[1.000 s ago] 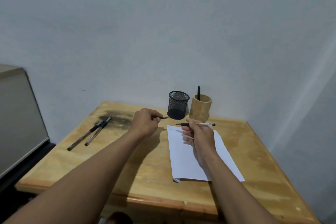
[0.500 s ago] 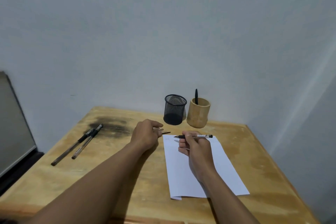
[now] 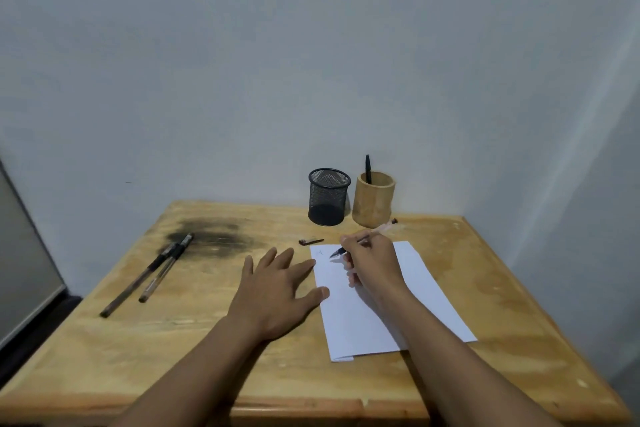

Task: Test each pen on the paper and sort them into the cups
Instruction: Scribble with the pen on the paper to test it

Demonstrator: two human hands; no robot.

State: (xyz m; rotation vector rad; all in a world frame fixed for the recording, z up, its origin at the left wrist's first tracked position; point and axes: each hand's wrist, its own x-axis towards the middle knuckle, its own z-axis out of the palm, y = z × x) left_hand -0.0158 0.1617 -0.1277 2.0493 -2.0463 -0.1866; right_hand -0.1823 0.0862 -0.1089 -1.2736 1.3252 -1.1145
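the pen (image 3: pixel 360 241) is gripped in the right hand (image 3: pixel 373 262), tip held at the top corner of the paper (image 3: pixel 423 291) for a test stroke. the left hand (image 3: pixel 277 288) is laid flat, fingers released, at the paper's left edge, seemingly to steady it.

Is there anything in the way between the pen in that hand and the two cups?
Nothing visible is. The pen held by the right hand is over the far end of the paper, and the black mesh cup and wooden cup stand just beyond it with open tops. The pen cap lies off to the left.
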